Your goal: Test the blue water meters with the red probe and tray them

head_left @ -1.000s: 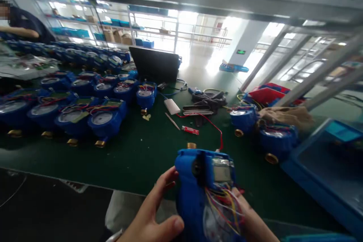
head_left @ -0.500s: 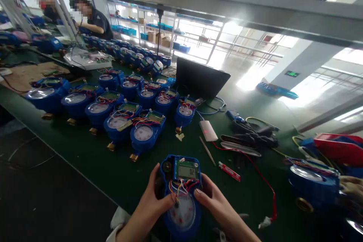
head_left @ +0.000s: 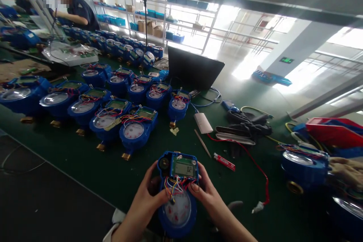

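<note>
A blue water meter [head_left: 179, 211] is between my hands at the near edge of the bench, its top uncovered. Its round dial is at the near end, and a green circuit board with a small display [head_left: 184, 168] is at the far end. Loose coloured wires [head_left: 177, 185] cross between them. My left hand [head_left: 151, 193] is closed on the left side, thumb by the wires. On the right side, my right hand [head_left: 202, 187] is closed too, its thumb at the red wires. Fingers beneath the body are hidden.
Several similar meters [head_left: 134, 130] stand in rows to the left. Ahead are a dark laptop screen [head_left: 194, 67], a white box [head_left: 203, 123] with a red cable, a thin stick [head_left: 202, 143] and a red-and-white tube [head_left: 224, 162]. Another meter [head_left: 304, 166] and a red bin [head_left: 334, 132] are at right. A person [head_left: 76, 9] works behind.
My view has shifted a little, so the bench items sit further left and higher. Both hands still hold the water meter, and my right thumb has moved slightly along the wires.
</note>
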A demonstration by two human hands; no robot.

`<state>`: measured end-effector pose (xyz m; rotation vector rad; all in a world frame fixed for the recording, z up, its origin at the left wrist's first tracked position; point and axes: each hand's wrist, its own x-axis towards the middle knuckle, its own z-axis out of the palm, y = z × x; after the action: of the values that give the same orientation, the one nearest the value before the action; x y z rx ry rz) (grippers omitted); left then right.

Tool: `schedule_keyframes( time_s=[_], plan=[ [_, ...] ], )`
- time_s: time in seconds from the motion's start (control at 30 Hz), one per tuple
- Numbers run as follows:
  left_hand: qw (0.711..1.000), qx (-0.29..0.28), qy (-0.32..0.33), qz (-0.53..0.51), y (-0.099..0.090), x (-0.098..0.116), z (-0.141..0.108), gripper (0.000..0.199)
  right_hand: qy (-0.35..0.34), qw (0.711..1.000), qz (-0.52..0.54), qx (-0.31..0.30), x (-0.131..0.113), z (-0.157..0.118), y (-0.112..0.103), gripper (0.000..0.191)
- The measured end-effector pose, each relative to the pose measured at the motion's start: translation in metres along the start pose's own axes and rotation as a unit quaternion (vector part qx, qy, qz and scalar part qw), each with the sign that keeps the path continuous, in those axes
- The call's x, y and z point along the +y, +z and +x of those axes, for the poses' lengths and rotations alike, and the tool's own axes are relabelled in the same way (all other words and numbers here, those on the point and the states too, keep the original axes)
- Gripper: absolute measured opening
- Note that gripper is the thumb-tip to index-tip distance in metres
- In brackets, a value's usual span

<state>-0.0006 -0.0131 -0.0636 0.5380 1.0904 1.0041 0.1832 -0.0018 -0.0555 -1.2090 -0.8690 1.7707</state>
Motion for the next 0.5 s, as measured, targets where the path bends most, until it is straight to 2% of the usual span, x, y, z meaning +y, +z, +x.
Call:
schedule_keyframes(
  time_s=[0.13,0.23,0.3,0.37,0.43,0.5],
  plan=[
    [0.999,-0.012,0.028,0.040,-0.007,-0.007,0.000,0.110,-0.005,0.996,-0.084,-0.017,0.004,-0.010,-0.013,0.096],
    [0.979,0.034,0.134,0.153,-0.016,-0.008,-0.011,0.088,-0.075,0.973,-0.215,0.037,0.003,-0.027,-0.036,0.087],
    [0.937,0.071,0.232,0.251,-0.021,-0.003,-0.022,0.056,-0.099,0.930,-0.348,0.070,-0.001,-0.041,-0.058,0.073],
    [0.877,0.078,0.332,0.338,-0.023,0.007,-0.032,0.025,-0.094,0.861,-0.496,0.066,-0.005,-0.055,-0.081,0.076],
    [0.812,0.056,0.419,0.401,-0.022,0.018,-0.037,0.012,-0.051,0.792,-0.608,0.036,-0.008,-0.067,-0.101,0.096],
    [0.748,0.043,0.489,0.447,-0.017,0.029,-0.038,0.013,0.001,0.742,-0.670,0.014,-0.007,-0.076,-0.116,0.106]
  ],
)
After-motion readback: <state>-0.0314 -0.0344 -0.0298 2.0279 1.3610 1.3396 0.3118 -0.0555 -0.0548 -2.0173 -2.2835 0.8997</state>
